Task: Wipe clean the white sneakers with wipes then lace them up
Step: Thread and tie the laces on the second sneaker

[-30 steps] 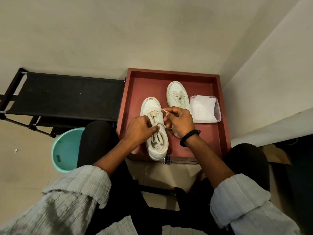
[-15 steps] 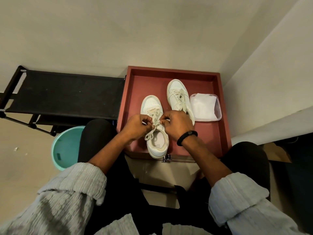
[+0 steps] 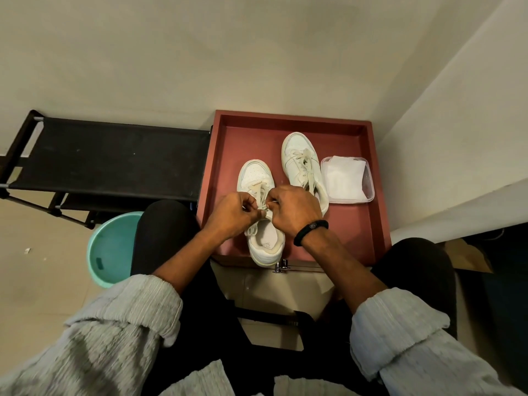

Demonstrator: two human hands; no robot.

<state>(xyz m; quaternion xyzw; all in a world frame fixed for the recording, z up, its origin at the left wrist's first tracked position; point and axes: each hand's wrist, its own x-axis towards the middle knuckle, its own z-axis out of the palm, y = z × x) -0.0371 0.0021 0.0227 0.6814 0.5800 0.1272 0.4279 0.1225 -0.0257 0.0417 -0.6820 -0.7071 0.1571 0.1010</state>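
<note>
Two white sneakers lie in a red tray [image 3: 225, 155]. The near sneaker [image 3: 264, 244] points away from me, its heel at the tray's front edge. Over its middle, my left hand [image 3: 233, 214] and my right hand [image 3: 294, 211] each pinch a cream lace [image 3: 261, 195], knuckles almost touching. The laces' ends are hidden under my fingers. The far sneaker [image 3: 298, 158] rests to the right and further back, its laces threaded and lying loose. A clear tub of white wipes [image 3: 347, 180] stands beside it at the tray's right side.
A black folding rack [image 3: 108, 158] stands left of the tray against the wall. A teal bucket [image 3: 110, 250] sits on the floor by my left knee. A white wall closes in on the right. My knees in black trousers flank the tray's front.
My right hand has dropped from holding a lace end up above the shoe and come together with my left hand over the near sneaker's laces. The sneakers have stayed in place.
</note>
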